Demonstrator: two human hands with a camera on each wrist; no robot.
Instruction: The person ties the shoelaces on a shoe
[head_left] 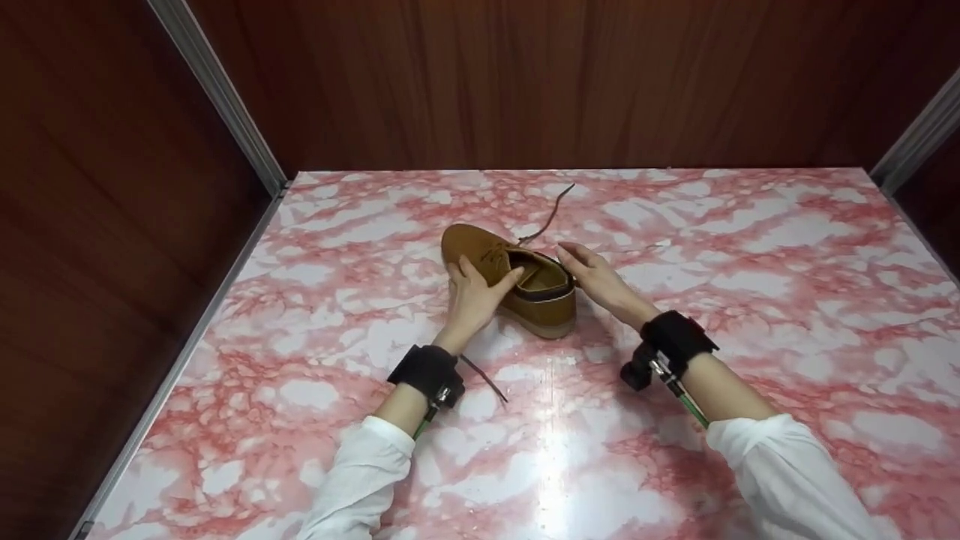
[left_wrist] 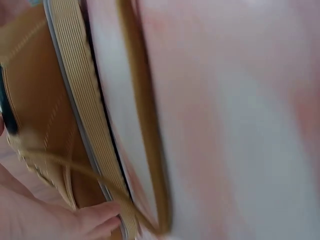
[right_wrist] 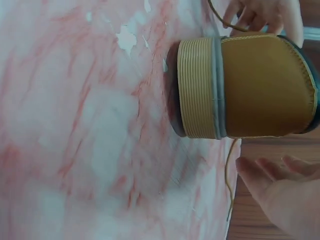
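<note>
Shoe (head_left: 525,302), one, tan, dark-collared: stood upright at dial centre in the head view, toe between 10 and 11 o'clock, heel between 4 and 5. Left hand (head_left: 471,298): at the shoe's 8 o'clock, spread wide against its near side, thumb at the collar. Right hand (head_left: 602,285): at 3 o'clock, fingers loosely extended just beside the collar, holding nothing; contact could not be told. Lace (head_left: 553,213), brown: one end trailed toward 1 o'clock, the other between 6 and 7. Table (head_left: 795,300): red-and-white marbled, beneath.
</note>
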